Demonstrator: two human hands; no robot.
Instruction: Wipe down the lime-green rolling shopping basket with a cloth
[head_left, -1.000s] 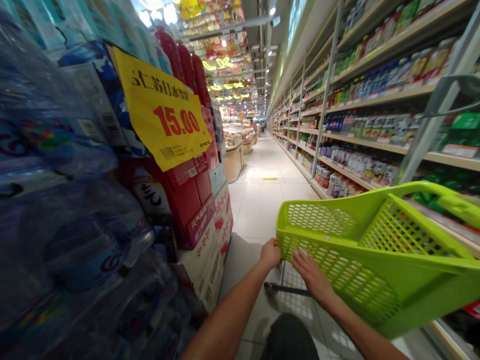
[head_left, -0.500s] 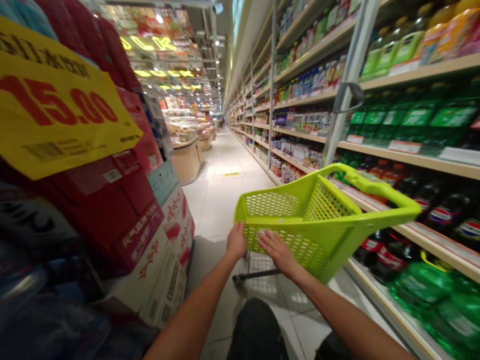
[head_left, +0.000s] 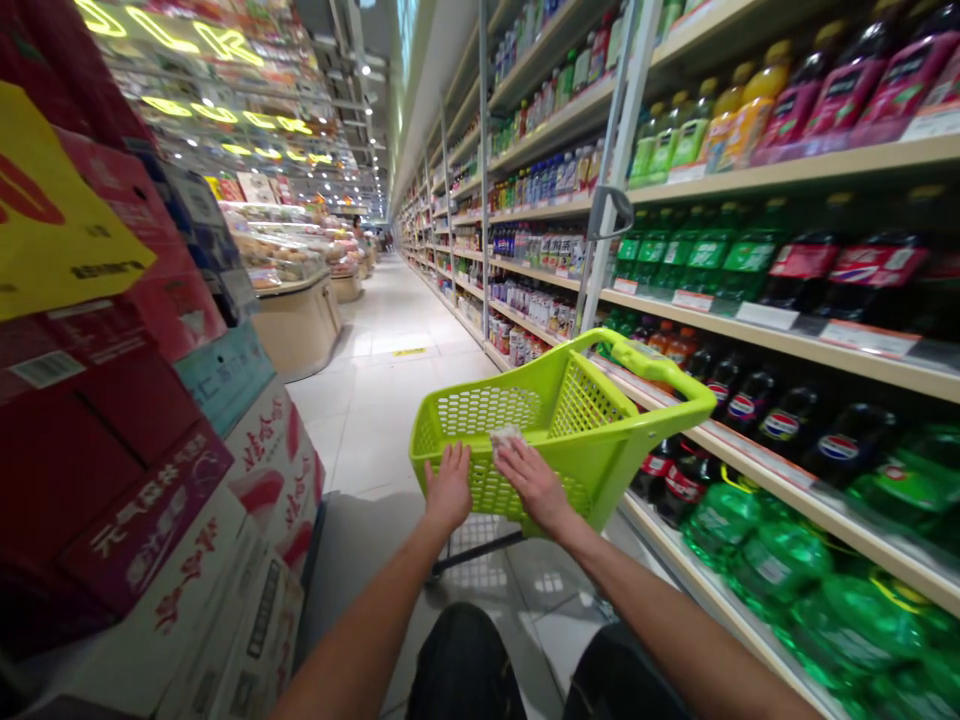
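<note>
In the head view, the left hand (head_left: 448, 490) has left the far-left corner of the green cart basket (head_left: 592, 462) and now lies on its near wall, close beside the right hand (head_left: 536, 492). The view has swung right, so the basket sits nearer the middle, its handle pointing right toward the shelving (head_left: 795, 168). The whitish wad (head_left: 506, 436) at the right fingertips shows at the upper rim, which puts the contact higher than half a second ago.

The left fingers are fairly straight; whether they hook over the rim I cannot tell. The right hand is nearly flat with fingers outstretched, and whether they pinch the wad is hidden.

On the near left, stacked boxes (head_left: 105, 400) and a yellow sign (head_left: 60, 225) narrow the aisle. On the right, large green bottles (head_left: 780, 560) line the low shelf. The person's knees (head_left: 465, 660) sit near, below the basket, limiting room there.
</note>
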